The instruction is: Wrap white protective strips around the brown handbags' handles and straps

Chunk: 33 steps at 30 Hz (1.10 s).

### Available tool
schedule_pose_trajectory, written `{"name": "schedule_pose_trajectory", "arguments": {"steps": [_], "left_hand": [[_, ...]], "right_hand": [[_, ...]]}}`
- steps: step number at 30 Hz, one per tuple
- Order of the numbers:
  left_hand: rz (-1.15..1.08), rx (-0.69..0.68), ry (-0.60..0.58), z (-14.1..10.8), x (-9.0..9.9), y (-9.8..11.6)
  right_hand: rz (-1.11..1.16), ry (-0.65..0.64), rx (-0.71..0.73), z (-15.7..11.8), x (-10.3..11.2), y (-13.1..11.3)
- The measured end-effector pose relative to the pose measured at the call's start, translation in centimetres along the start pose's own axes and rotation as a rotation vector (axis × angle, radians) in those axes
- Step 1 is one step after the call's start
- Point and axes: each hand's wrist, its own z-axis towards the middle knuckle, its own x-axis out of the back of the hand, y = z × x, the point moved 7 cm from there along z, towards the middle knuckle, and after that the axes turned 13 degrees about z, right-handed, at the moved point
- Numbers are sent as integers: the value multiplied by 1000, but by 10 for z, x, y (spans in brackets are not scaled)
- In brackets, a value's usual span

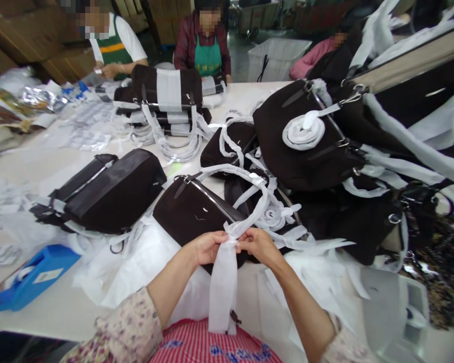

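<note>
A dark brown handbag (185, 214) lies in front of me, its strap (263, 201) wrapped in white padding and arching over it. At the near end of that strap, my left hand (209, 246) pinches the white wrapping strip (224, 287) from the left. From the other side my right hand (259, 245) grips the same spot with closed fingertips. The strip's loose end hangs down toward my red striped apron (212, 345). A second dark bag (117, 191) rests on its side to the left.
More dark bags (302, 141) with padded straps are heaped at the right. A stack of bags (166, 96) stands at the back. A blue tape dispenser (41, 277) lies at the left edge, a clear one (395, 312) at the right. Several people sit across the table.
</note>
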Motion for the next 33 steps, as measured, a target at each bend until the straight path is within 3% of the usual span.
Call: {"name": "schedule_pose_trajectory", "arguments": {"steps": [6, 11, 17, 21, 23, 25, 30, 33], "left_hand": [[43, 18, 59, 4, 6, 2], [34, -12, 98, 0, -7, 2], [-45, -110, 269, -3, -9, 4], [-47, -111, 258, -7, -12, 7], [-48, -98, 281, -9, -12, 8], [-36, -81, 348, -11, -10, 10], [37, -47, 446, -15, -14, 17], [55, -59, 489, -18, -16, 18]], "right_hand": [[-276, 88, -36, 0, 5, -25], [-319, 176, -7, 1, 8, -31], [-88, 14, -38, -11, 13, -10], [22, 38, -45, -55, 38, 17], [73, 101, -44, -89, 60, 40], [90, 261, -52, -129, 96, 66], [-57, 843, -131, -245, 219, 122], [-150, 1068, -200, -288, 280, 145]]}}
